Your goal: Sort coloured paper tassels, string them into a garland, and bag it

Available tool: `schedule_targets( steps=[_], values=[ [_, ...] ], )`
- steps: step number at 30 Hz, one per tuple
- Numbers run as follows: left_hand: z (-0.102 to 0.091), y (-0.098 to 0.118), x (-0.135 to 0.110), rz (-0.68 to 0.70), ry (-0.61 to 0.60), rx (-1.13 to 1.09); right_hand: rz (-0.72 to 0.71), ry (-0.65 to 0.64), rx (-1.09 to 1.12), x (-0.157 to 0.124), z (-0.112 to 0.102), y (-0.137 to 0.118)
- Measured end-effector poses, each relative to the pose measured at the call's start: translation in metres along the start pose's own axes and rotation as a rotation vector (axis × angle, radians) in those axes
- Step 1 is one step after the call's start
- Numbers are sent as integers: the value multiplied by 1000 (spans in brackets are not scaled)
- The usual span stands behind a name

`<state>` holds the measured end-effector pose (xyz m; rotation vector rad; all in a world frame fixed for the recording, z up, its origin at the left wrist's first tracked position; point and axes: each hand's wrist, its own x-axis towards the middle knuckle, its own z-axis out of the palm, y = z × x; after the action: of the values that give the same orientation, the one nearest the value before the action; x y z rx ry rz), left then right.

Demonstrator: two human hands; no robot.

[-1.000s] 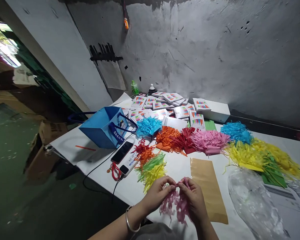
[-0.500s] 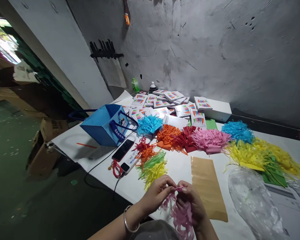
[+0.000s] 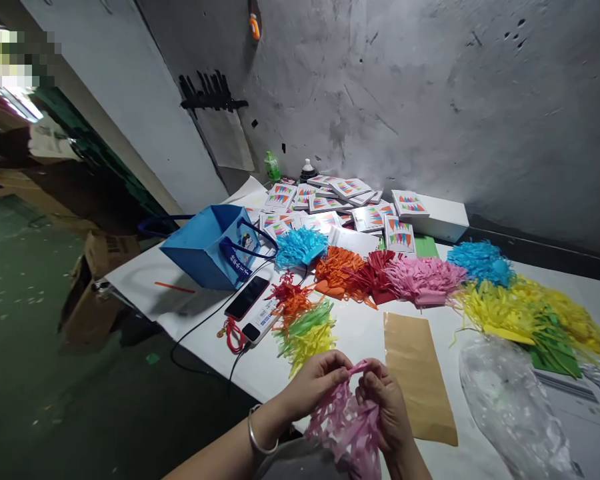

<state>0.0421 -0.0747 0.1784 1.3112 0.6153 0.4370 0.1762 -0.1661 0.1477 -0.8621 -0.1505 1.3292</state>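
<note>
Pinched between my two hands is a pink tissue-paper tassel (image 3: 347, 423), its cut strips hanging down over the table's front edge. My left hand (image 3: 316, 381), with a silver bangle at the wrist, grips the tassel's twisted top from the left. My right hand (image 3: 384, 400) closes on the same pink paper from the right, its fingers curled. Just beyond my left hand lie finished-looking yellow tassels (image 3: 313, 343), with green tassels (image 3: 310, 319) and red-orange tassels (image 3: 291, 297) behind them. A brown paper envelope (image 3: 420, 377) lies flat to the right of my right hand.
A row of fringed bundles crosses the table: blue (image 3: 300, 248), orange (image 3: 334, 270), pink (image 3: 425, 277) and yellow (image 3: 500, 307). A blue bag (image 3: 205, 247), a phone (image 3: 247, 298) and cables are left. Clear plastic (image 3: 510, 400) lies right; printed packs (image 3: 325, 203) are piled behind.
The pink strips have been lifted and spread wider between my hands. The twisted top now curves upward near my right fingers. The view has shifted slightly.
</note>
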Motion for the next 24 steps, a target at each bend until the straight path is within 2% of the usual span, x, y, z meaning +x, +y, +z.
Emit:
schedule_targets(
  steps=[5,7,9,12,14,17,19,21,24],
  values=[
    [7,-16,4,-26,16,-174,-106,-63,-315,6,2,-5],
    [8,-23,4,-14,25,-181,-153,-10,-374,9,1,-5],
    [4,-29,3,16,50,-76,-186,118,-360,13,-3,-5],
    [-12,-32,0,62,90,253,-237,248,-400,19,-11,-10],
    [-23,-30,-2,83,147,453,-285,239,-511,21,-14,-15],
    [-30,-21,-1,158,234,588,-322,157,-673,21,-10,-18],
    [-25,-13,3,226,164,616,-281,47,-747,19,-4,-19],
    [-15,-6,10,261,1,611,-251,-48,-787,17,2,-19],
    [-4,-3,18,238,-167,625,-292,-31,-791,16,4,-16]
  ],
)
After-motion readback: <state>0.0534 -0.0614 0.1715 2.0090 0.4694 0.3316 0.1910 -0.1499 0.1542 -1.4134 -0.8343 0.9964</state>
